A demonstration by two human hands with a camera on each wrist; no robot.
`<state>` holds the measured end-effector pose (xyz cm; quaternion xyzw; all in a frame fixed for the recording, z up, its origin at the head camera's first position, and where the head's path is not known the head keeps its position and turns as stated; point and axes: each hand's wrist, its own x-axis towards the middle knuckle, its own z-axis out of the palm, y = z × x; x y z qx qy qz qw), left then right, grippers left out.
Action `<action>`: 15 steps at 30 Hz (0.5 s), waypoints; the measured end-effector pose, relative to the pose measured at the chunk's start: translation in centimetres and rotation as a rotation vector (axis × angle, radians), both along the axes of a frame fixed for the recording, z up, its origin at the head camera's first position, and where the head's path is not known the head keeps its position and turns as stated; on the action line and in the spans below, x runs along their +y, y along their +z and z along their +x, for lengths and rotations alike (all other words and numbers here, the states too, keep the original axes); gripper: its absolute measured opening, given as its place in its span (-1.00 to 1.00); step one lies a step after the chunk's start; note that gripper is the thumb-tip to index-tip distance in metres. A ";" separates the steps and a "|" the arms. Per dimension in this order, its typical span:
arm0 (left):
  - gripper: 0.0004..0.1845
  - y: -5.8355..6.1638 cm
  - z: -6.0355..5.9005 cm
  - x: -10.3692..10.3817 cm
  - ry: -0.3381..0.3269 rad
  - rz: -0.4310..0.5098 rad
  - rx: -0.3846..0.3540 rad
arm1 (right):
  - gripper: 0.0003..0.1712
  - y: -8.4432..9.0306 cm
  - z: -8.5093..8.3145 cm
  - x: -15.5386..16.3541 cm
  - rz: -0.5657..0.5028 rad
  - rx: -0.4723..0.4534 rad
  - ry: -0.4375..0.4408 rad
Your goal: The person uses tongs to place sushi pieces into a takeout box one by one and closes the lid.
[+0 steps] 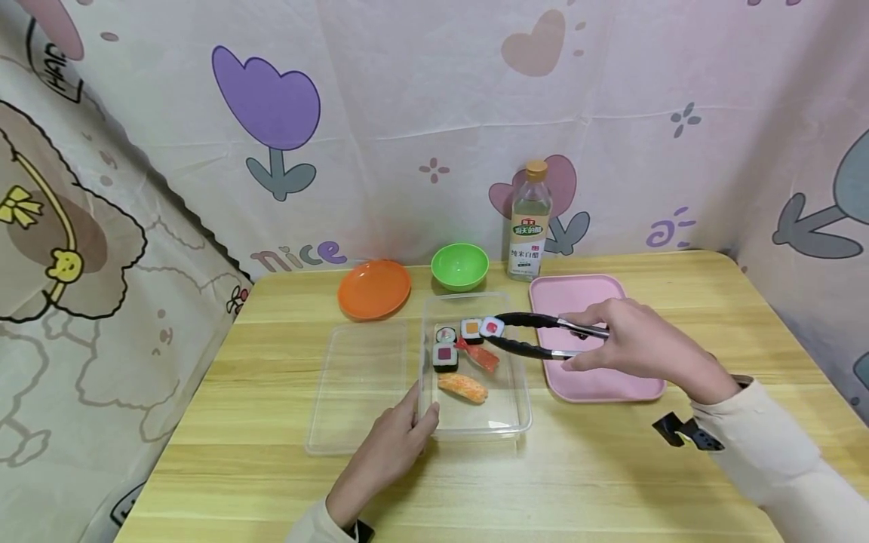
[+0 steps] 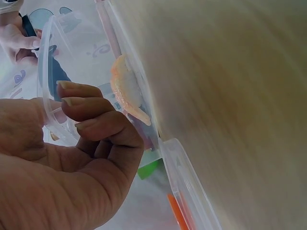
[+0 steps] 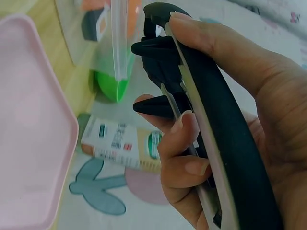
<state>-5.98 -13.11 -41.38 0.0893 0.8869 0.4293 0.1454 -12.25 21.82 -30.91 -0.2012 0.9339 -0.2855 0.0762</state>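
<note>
A clear plastic container (image 1: pixel 516 407) sits mid-table and holds several toy sushi pieces, among them a dark roll (image 1: pixel 445 356) and an orange nigiri (image 1: pixel 463 388). My left hand (image 1: pixel 422 413) grips the container's near left rim (image 2: pixel 47 72), with my fingers (image 2: pixel 91 106) curled over it beside the nigiri (image 2: pixel 125 88). My right hand (image 1: pixel 587 348) holds black tongs (image 1: pixel 536 335) over the container's far right corner. The tong tips pinch a white roll with a pink centre (image 1: pixel 492 326). The right wrist view shows my fingers (image 3: pixel 187 143) wrapped round the tong handles (image 3: pixel 211 110).
A clear lid (image 1: pixel 360 385) lies left of the container and a pink tray (image 1: pixel 597 385) lies to its right. At the back stand an orange plate (image 1: pixel 374 289), a green bowl (image 1: pixel 459 265) and a vinegar bottle (image 1: pixel 529 226). A printed cloth hangs behind and at both sides.
</note>
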 end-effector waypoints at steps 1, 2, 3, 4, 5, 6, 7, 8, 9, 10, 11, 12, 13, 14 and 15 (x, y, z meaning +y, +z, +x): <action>-0.45 0.0 0.0 0.0 -0.001 0.001 -0.001 | -0.25 0.0 0.0 -0.3 -0.005 -0.011 0.012; -0.44 0.0 0.0 0.0 -0.001 0.001 -0.003 | -0.25 0.0 0.0 -0.6 -0.009 -0.022 0.024; -0.44 0.0 0.0 0.0 -0.002 0.001 -0.003 | -0.27 0.0 0.1 -1.0 -0.009 -0.023 0.034; -0.44 0.0 0.0 0.0 -0.003 0.001 -0.003 | -0.28 0.0 0.1 -1.3 -0.005 -0.022 0.042; -0.43 0.0 0.0 0.0 -0.002 0.001 -0.003 | -0.29 0.0 0.2 -1.6 0.001 -0.022 0.045; -0.43 0.0 0.0 0.0 -0.002 0.000 -0.003 | -0.30 0.0 0.2 -1.9 0.011 -0.017 0.051; -0.43 0.0 0.0 0.0 -0.001 -0.003 -0.002 | -0.30 0.0 0.3 -2.2 0.023 -0.017 0.056; -0.43 0.0 0.0 0.0 0.001 -0.005 -0.002 | -0.29 0.0 0.3 -2.5 0.035 -0.017 0.059; -0.43 0.0 0.1 0.0 0.003 -0.007 -0.002 | -0.30 0.0 0.3 -2.8 0.045 -0.016 0.064; -0.42 0.0 0.1 0.0 0.005 -0.010 -0.003 | -0.29 -0.1 0.3 -3.0 0.055 -0.017 0.070; -0.41 0.0 0.1 0.1 0.006 -0.010 -0.003 | -0.30 -0.1 0.3 -3.2 0.064 -0.018 0.078; -0.41 0.1 0.1 0.1 0.007 -0.012 -0.004 | -0.29 -0.1 0.3 -3.4 0.075 -0.020 0.084; -0.41 0.1 0.1 0.1 0.009 -0.014 -0.005 | -0.30 -0.1 0.3 -3.7 0.083 -0.026 0.086; -0.41 0.1 0.1 0.1 0.010 -0.014 -0.005 | -0.30 -0.1 0.2 -3.9 0.089 -0.031 0.089; -0.41 0.1 0.1 0.1 0.011 -0.016 -0.005 | -0.30 -0.2 0.2 -4.1 0.097 -0.036 0.092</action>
